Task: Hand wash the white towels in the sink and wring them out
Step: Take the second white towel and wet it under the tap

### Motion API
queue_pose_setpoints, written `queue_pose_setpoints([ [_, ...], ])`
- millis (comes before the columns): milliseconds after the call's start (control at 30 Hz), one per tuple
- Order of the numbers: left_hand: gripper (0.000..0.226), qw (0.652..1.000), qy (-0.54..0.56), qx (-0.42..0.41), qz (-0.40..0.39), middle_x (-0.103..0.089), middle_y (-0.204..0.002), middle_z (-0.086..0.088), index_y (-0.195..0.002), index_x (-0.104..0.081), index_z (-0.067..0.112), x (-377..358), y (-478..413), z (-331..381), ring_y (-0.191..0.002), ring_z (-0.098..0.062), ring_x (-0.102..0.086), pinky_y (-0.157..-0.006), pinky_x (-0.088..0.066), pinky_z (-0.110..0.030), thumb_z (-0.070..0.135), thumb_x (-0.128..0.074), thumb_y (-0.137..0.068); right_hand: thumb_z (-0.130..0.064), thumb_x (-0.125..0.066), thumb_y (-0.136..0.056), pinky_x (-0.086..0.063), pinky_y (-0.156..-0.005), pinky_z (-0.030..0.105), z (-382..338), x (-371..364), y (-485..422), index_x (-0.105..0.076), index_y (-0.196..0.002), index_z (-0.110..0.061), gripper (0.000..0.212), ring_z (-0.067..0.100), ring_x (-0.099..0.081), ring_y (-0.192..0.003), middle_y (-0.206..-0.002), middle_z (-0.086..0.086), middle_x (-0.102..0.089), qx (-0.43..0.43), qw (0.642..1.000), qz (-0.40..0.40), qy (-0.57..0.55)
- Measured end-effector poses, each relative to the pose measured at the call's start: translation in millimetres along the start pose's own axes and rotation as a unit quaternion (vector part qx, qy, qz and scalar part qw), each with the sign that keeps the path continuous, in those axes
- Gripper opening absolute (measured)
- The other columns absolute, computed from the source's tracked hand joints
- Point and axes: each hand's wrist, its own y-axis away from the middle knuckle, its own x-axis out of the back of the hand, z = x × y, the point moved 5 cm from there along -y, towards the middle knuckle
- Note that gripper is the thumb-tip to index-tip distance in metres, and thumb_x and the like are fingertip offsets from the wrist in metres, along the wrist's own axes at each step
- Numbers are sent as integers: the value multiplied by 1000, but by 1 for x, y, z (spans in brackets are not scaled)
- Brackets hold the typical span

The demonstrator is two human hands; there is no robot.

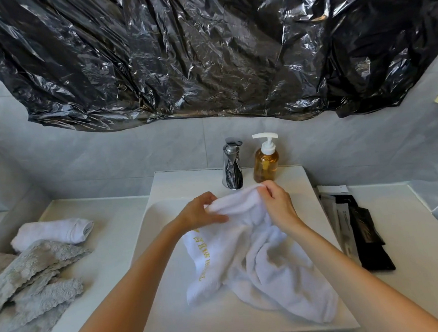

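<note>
A white towel (256,257) with gold lettering hangs over the white sink (170,287), its lower part spread across the basin. My left hand (199,212) grips the towel's upper left edge. My right hand (277,203) pinches the upper right edge just in front of the chrome tap (231,163). A second white towel (52,231) lies rolled on the counter at the left.
An amber soap pump bottle (265,159) stands right of the tap. Grey cloths (30,282) lie piled on the left counter. Black and white sachets (359,230) lie on the right counter. Black plastic sheeting (203,49) covers the wall above.
</note>
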Motion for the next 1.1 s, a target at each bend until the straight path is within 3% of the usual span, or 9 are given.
queue_pose_setpoints([
  [100,36,996,37,4,-81,-57,-80,7,-91,-52,29,-9,0,5,-67,-7,-51,-53,-43,-15,29,-84,-74,-16,-39,-102,-32,-58,19,4,11,2,-51,-91,-11,17,13,-44,-72,-79,1,-51,-22,999,35,-29],
  [267,37,998,3,13,-54,-53,-92,11,-101,-56,23,-12,-1,3,-84,-7,-52,-63,-39,-13,41,-80,-78,-15,-36,-103,-33,-55,14,5,27,7,-50,-94,-10,18,9,-41,-68,-78,-1,-47,-49,993,75,-77],
  [400,67,974,142,80,-160,-58,-102,4,-118,-47,10,-22,7,-5,-90,-9,-60,-78,-52,-22,60,-68,-79,-12,-38,-98,-32,-62,29,15,18,7,-45,-75,-16,24,15,-38,-69,-74,0,-43,-122,985,51,-110],
  [567,11,961,260,87,26,-60,-91,-3,-101,-56,19,-16,-2,-20,-75,-17,-58,-69,-48,-30,25,-61,-94,-21,-56,-95,-35,-66,26,21,-2,12,-50,-78,-14,19,14,-42,-71,-74,-2,-46,-155,980,-57,-109],
  [633,8,958,265,64,82,-61,-85,-2,-90,-63,22,-16,-3,-18,-74,-18,-56,-69,-47,-31,21,-70,-85,-17,-61,-92,-31,-55,21,20,-8,16,-46,-68,-15,29,12,-37,-63,-66,-2,-41,-144,980,-69,-117],
  [733,17,944,291,63,143,-62,-75,3,-81,-68,25,-20,-5,-6,-69,-13,-55,-68,-48,-28,10,-75,-80,-11,-58,-89,-37,-58,26,22,-11,18,-57,-68,-14,22,17,-47,-65,-68,2,-53,-200,959,-31,-198],
  [833,20,935,313,51,158,-64,-70,6,-80,-71,24,-25,-9,6,-66,-9,-56,-68,-50,-24,6,-78,-76,-19,-55,-83,-35,-55,24,30,-7,19,-55,-69,-15,15,18,-47,-65,-66,3,-51,-259,920,29,-294],
  [933,15,933,331,44,137,-61,-66,3,-84,-69,17,-32,-12,14,-60,-9,-53,-58,-47,-18,4,-74,-81,-29,-53,-76,-32,-63,29,36,6,21,-45,-70,-17,16,21,-41,-71,-70,5,-45,-257,921,67,-287],
  [1100,13,908,400,53,115,-62,-78,-3,-78,-68,19,-39,-17,11,-78,-21,-54,-75,-46,-33,14,-67,-91,-23,-48,-88,-31,-63,33,39,17,24,-37,-64,-18,26,19,-39,-71,-70,4,-43,-255,921,96,-279],
])
